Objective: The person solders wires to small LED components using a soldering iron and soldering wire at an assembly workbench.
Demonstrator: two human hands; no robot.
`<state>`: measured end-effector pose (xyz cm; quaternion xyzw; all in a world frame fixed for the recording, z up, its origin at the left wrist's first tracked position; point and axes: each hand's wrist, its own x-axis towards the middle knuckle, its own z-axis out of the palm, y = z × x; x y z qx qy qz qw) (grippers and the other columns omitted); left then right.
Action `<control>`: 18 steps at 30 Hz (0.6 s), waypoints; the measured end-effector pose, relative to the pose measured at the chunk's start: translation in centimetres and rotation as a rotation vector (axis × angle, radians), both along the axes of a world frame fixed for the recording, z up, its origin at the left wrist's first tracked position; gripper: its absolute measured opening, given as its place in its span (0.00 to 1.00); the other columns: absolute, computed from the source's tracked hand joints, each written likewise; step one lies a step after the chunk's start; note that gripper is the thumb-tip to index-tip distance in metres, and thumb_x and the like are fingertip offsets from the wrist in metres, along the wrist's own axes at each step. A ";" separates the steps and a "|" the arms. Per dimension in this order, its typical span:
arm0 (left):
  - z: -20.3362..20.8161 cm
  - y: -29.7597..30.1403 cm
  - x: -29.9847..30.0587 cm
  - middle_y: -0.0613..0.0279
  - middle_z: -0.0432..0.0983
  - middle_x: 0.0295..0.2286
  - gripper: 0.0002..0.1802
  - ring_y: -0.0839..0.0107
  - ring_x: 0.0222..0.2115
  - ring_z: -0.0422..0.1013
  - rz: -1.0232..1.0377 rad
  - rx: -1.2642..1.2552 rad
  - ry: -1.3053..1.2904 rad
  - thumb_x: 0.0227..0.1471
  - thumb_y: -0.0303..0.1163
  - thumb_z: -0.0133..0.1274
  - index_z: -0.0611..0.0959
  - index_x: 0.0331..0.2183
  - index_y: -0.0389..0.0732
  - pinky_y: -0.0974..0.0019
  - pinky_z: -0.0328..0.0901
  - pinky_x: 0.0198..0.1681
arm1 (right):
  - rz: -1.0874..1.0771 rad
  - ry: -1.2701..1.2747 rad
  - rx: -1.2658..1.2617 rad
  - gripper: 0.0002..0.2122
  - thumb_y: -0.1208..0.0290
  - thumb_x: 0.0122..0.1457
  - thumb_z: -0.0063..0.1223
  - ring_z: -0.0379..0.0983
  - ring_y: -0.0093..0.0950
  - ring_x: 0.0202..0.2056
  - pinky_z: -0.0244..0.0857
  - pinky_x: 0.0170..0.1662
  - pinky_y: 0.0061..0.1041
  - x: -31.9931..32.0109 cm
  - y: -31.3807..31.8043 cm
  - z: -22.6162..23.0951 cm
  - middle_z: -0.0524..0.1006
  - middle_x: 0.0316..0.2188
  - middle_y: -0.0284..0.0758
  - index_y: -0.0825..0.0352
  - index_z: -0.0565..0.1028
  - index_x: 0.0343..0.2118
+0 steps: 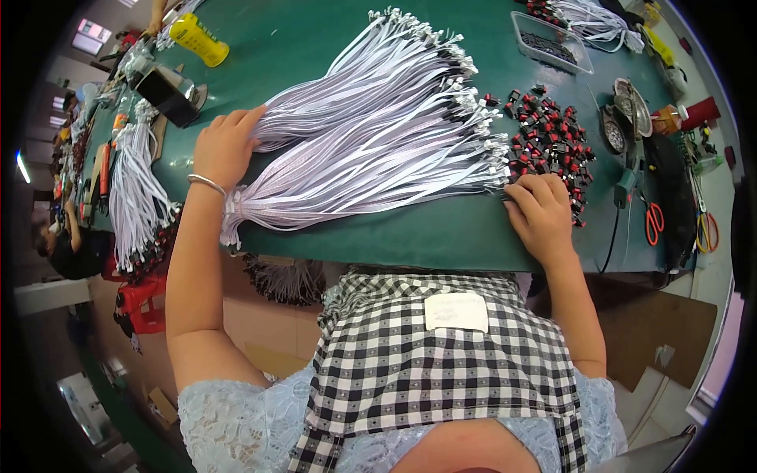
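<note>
Two thick bundles of flat white cables lie across the green table. My left hand [224, 147] is closed around the left end of the far bundle [347, 106]. The near bundle [355, 169] is gathered at its left end, just below that hand, and its cables fan out to the right. White connectors [493, 154] tip the cables' right ends. Beside the lowest of them, my right hand [544, 217] is closed with its fingers curled down. A small dark bit shows at its fingertips, too small to name. A pile of small red and black parts [552, 142] lies just beyond it.
A clear plastic box [583, 59] of dark small parts stands at the back right. Red-handled scissors [654, 223] and metal dishes [631, 106] lie to the right. At the left are a yellow bottle [199, 39], a phone [167, 96] and another cable bundle [138, 185].
</note>
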<state>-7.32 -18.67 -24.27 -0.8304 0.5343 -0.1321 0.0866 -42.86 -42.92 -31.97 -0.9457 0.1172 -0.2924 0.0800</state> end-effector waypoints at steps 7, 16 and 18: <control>0.0 -0.5 0.7 0.68 0.71 0.38 0.27 0.66 0.40 0.66 0.037 0.049 -0.024 0.40 0.30 0.54 0.70 0.46 0.53 0.61 0.59 0.42 | -0.022 0.009 0.009 0.11 0.75 0.37 0.57 0.64 0.32 0.35 0.59 0.38 0.30 -0.6 0.4 -0.2 0.69 0.30 0.29 0.62 0.73 0.28; 2.6 -2.7 -2.0 0.66 0.71 0.38 0.27 0.64 0.42 0.65 -0.057 0.009 -0.306 0.38 0.28 0.55 0.72 0.45 0.51 0.57 0.56 0.45 | 0.022 -0.025 -0.078 0.11 0.74 0.37 0.56 0.66 0.29 0.35 0.58 0.41 0.32 -0.6 -0.6 -0.6 0.70 0.31 0.29 0.62 0.71 0.28; 4.3 -5.7 -6.9 0.62 0.72 0.35 0.20 0.61 0.37 0.67 -0.250 -0.175 -0.018 0.38 0.26 0.53 0.75 0.39 0.45 0.60 0.60 0.39 | 0.000 -0.021 -0.076 0.11 0.75 0.38 0.56 0.66 0.29 0.35 0.58 0.42 0.32 -0.7 -0.6 -0.3 0.71 0.31 0.29 0.63 0.71 0.29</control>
